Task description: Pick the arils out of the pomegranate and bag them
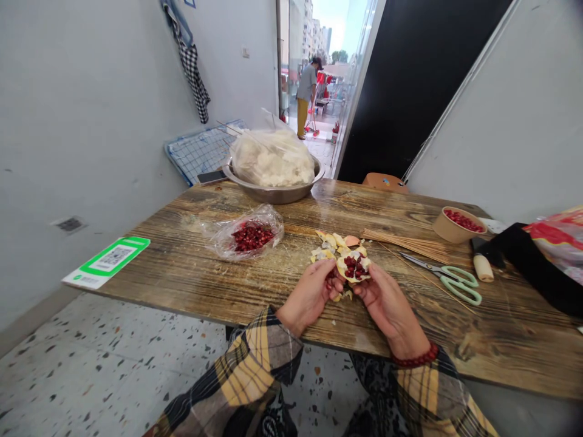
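A piece of pomegranate [354,267], pale-yellow rind with dark red seeds showing, is held up over the table near its front edge. My right hand [387,300] grips its right side, the thumb on the rind. My left hand [314,294] is closed at its left side, fingers curled with red seeds showing by the fingertips; how many they hold is hidden. Just behind lie torn bits of peel [334,241]. To the left, loose red seeds [252,235] fill a clear plastic bag [218,233].
A steel basin [273,193] with a bagged white mass stands at the back. Green-handled scissors [460,282], bamboo skewers [405,240] and a paper bowl of seeds [458,224] are on the right. A QR-code sign [112,258] lies at the left corner. A person [307,94] sweeps outside.
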Tool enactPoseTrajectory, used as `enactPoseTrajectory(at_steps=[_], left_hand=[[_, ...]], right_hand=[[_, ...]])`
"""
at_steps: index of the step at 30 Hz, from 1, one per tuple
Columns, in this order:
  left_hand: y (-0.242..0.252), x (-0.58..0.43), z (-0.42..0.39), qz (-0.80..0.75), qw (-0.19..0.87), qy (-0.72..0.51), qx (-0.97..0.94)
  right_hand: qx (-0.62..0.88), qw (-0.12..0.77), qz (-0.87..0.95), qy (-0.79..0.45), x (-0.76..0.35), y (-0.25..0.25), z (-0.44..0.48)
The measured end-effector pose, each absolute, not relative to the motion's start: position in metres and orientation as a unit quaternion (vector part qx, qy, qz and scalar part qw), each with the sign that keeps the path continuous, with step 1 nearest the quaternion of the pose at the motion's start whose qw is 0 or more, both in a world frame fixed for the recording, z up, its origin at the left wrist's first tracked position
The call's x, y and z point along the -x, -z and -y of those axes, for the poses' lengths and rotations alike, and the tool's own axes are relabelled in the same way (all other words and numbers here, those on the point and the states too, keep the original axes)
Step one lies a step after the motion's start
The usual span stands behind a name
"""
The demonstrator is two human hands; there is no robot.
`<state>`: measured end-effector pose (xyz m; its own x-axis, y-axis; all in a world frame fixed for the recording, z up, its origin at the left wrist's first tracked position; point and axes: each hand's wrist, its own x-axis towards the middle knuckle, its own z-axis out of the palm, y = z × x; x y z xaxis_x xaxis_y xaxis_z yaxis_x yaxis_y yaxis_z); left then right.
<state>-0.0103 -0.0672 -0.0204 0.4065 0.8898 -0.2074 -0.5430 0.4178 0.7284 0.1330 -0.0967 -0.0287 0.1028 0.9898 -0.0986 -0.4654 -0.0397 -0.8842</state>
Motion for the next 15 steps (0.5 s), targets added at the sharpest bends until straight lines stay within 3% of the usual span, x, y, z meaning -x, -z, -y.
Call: enactPoseTrajectory(at_steps=[9,15], left_hand=[[-0.005,-0.005,0.043,-0.285,0.79,-0.393,-0.374],[0.001,-0.008,0.048,-0.299,0.802,-0.368,-0.365]], right_hand=[[0.408,0.689,0.353,-0.484,-0.139,0.022,0.095],[0.433,0.677,0.368,-0.467,-0.141,0.019,0.097]])
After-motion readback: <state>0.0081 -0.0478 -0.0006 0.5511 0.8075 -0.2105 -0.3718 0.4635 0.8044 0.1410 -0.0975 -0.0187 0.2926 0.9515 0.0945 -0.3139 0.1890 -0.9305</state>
